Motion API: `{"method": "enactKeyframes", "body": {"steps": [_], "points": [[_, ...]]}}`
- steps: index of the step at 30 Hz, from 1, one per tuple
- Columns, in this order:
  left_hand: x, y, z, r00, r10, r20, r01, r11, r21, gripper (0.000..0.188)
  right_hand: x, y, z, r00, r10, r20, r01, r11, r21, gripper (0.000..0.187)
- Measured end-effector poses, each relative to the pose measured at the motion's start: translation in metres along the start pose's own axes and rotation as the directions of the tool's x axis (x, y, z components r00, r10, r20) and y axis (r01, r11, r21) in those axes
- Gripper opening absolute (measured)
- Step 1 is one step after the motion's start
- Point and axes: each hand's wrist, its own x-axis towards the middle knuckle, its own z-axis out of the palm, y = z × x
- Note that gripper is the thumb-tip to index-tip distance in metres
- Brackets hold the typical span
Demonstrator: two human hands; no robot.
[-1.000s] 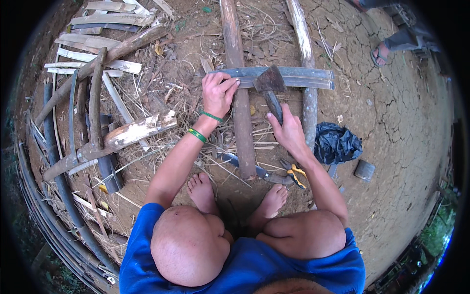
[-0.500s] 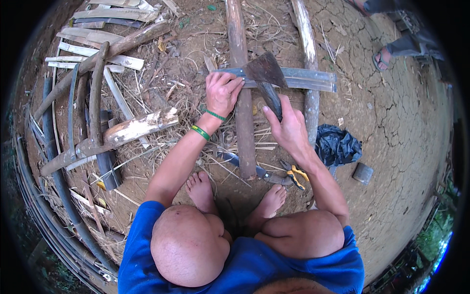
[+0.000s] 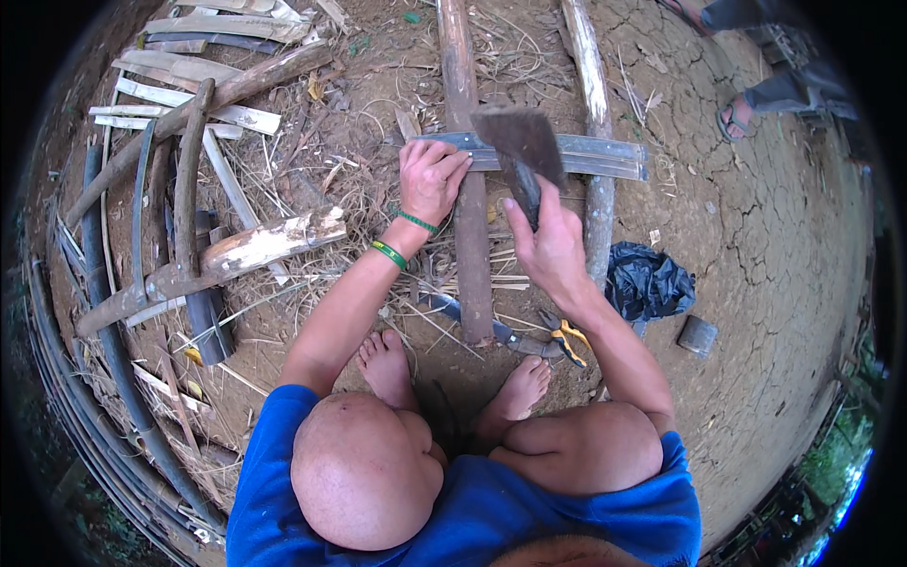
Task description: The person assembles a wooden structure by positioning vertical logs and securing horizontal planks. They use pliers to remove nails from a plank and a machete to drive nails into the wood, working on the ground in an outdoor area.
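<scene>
A hatchet (image 3: 522, 142) is in my right hand (image 3: 551, 241), whose fingers wrap round its dark handle. Its broad, rusty head is slightly blurred and hangs over a strip of split bamboo (image 3: 602, 156), covering part of it. This grey-blue strip lies crosswise over a round pole (image 3: 460, 76) and a paler pole (image 3: 590, 85) to its right. At the strip's left end my left hand (image 3: 432, 180) is closed, fingertips pressed together by the hatchet head. Whether something small is pinched there too, I cannot make out.
Near my feet lie yellow-handled pliers (image 3: 572, 342) and a knife (image 3: 501, 331). A black plastic bag (image 3: 650, 282) and a small dark block (image 3: 697, 335) sit at right. Logs (image 3: 222, 260) and bamboo pieces (image 3: 203, 71) fill the left. Another person's foot (image 3: 735, 118) stands far right.
My right hand has shifted slightly left, and the hatchet has tilted, its head now blurred and its handle looking shorter. My left hand stays on the strip.
</scene>
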Motion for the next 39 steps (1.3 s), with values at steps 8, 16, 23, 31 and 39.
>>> {"method": "enactKeyframes", "body": {"steps": [8, 16, 23, 31, 39], "points": [[0.000, 0.004, -0.012, 1.000, 0.009, -0.003, -0.009, 0.999, 0.039, 0.016, 0.004, -0.006, -0.016, 0.978, 0.173, 0.118, -0.176, 0.984, 0.014, 0.034], [-0.014, -0.025, -0.015, 0.522, -0.816, 0.250, 0.845, 0.455, -0.281, 0.049, -0.009, 0.007, -0.016, 0.956, 0.231, 0.181, -0.221, 0.973, -0.073, 0.036], [-0.007, -0.023, -0.009, 0.439, -0.732, 0.520, 0.888, 0.264, -0.377, 0.042, -0.012, 0.013, -0.006, 0.936, 0.275, 0.217, -0.259, 0.960, -0.103, 0.037], [-0.026, -0.021, 0.007, 0.568, -0.769, 0.293, 0.809, 0.456, -0.371, 0.041, 0.016, -0.041, -0.036, 0.984, 0.109, 0.139, -0.111, 0.994, 0.001, 0.036], [-0.021, -0.018, 0.010, 0.652, -0.720, 0.237, 0.723, 0.498, -0.478, 0.041, 0.001, -0.009, -0.029, 0.970, 0.185, 0.156, -0.182, 0.983, -0.035, 0.038]]}}
